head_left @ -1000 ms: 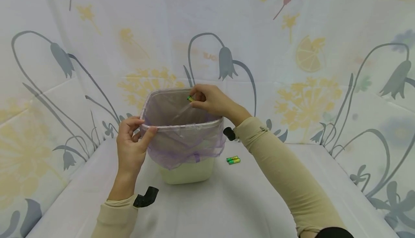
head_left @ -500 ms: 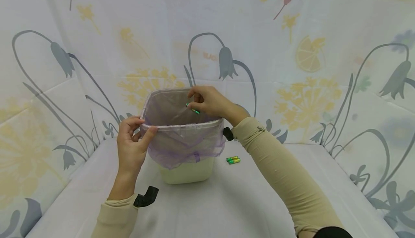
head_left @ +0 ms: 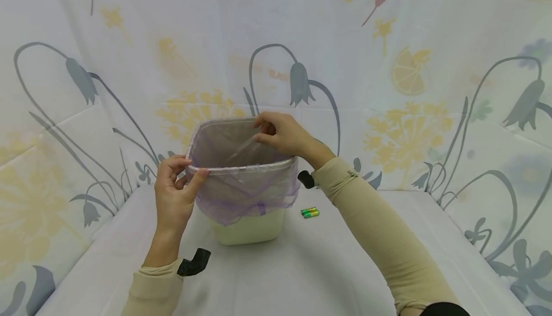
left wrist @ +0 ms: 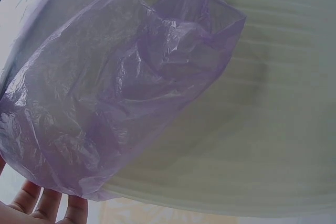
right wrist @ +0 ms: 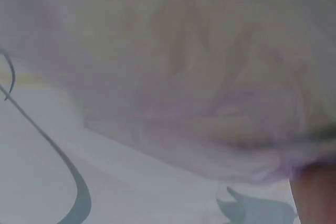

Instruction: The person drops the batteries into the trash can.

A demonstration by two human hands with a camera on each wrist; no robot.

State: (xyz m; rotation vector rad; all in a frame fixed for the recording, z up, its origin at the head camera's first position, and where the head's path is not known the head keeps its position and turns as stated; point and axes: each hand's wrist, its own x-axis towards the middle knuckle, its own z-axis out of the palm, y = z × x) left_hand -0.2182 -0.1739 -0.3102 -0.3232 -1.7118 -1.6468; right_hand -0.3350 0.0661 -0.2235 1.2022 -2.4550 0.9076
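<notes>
A pale green trash bin (head_left: 247, 230) stands upright, lined with a thin purple trash bag (head_left: 246, 186) folded down over its rim. My left hand (head_left: 177, 186) grips the bin's near-left rim through the bag, thumb on the near side. Over the bin's opening, at its right side, is my right hand (head_left: 282, 136), fingers loosely bent, thumb and forefinger a little apart with nothing seen between them. Two green and yellow batteries (head_left: 310, 212) lie side by side on the table to the right of the bin. The bin's floor is hidden.
White cloth covers the table (head_left: 336, 258). Close behind the bin hangs a white curtain (head_left: 276, 81) printed with flowers, which also runs along both sides. The right forearm (head_left: 371, 220) reaches across the table's right part.
The right hand has let go of a battery, which fell into the bin and is out of sight. The left hand keeps its grip, and the two batteries on the table have not moved.
</notes>
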